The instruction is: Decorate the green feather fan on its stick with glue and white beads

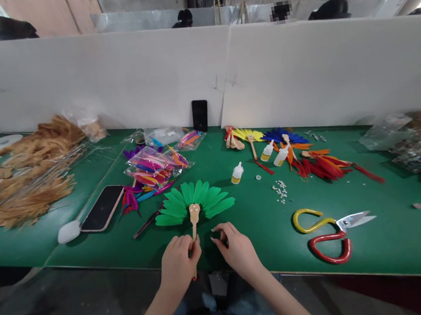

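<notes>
My left hand (180, 262) is closed around the thin wooden handle of a green feather fan (194, 203). The fan's feathers spread out above the hand, and a pale wooden piece sits at their base. To the right of the handle is my right hand (236, 250), fingers curved, thumb and forefinger apart, with nothing visible between them. Beyond the hands stands a small glue bottle (237, 173). Two more glue bottles (268, 151) are a little farther right. Small white beads (281, 191) lie scattered nearer to my right hand.
Big scissors (330, 234) with yellow and red handles lie at right. Yellow, blue and red feather fans (249, 137) rest behind the bottles. Bagged colourful feathers (151, 167), a phone (102, 209) and dried tan fibres (35, 170) occupy the left. A white partition (99, 74) borders the green table.
</notes>
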{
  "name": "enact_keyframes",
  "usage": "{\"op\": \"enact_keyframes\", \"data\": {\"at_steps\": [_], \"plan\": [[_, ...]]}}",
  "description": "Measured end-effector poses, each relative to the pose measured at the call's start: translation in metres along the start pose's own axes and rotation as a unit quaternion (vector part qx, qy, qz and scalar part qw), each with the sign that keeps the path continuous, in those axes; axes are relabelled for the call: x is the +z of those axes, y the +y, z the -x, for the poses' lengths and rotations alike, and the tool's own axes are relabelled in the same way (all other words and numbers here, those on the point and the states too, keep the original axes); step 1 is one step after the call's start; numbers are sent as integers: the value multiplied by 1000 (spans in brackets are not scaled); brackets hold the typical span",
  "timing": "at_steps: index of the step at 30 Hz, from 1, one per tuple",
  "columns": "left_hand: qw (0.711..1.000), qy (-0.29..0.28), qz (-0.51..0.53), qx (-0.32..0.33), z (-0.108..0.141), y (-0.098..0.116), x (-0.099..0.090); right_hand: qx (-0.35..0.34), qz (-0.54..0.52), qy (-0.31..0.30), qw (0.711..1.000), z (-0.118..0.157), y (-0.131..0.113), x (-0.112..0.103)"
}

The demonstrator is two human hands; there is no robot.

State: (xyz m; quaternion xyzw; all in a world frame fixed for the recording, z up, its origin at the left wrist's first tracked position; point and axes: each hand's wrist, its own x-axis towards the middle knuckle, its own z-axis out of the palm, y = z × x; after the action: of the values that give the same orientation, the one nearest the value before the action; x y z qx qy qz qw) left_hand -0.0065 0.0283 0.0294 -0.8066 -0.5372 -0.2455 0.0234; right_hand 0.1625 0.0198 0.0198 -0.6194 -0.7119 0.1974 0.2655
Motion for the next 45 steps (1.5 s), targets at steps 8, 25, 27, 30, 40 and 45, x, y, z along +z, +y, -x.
{"op": "enact_keyframes", "data": {"at_steps": [8,25,27,30,40,45], "plan": [[1000,5,0,0,3,-1,0,-2,-20,7,1000,-3,-1,-1],[1000,16,-9,6,-4,-6,0,-112,312,-151,931,-40,-13,7],[1000,16,-12,7,-4,-6,0,-130,300,-158,932,-40,-11,2],[1000,12,-21,7,-5,-5,1,-146,268,-160,939,-39,-8,-15],[998,-39,-43,-8,-8,19,14,85,-366,-90,922,-32,2,-38],[997,-51,-58,4,-9,22,17,138,-436,-73,886,-27,4,-25]]}}
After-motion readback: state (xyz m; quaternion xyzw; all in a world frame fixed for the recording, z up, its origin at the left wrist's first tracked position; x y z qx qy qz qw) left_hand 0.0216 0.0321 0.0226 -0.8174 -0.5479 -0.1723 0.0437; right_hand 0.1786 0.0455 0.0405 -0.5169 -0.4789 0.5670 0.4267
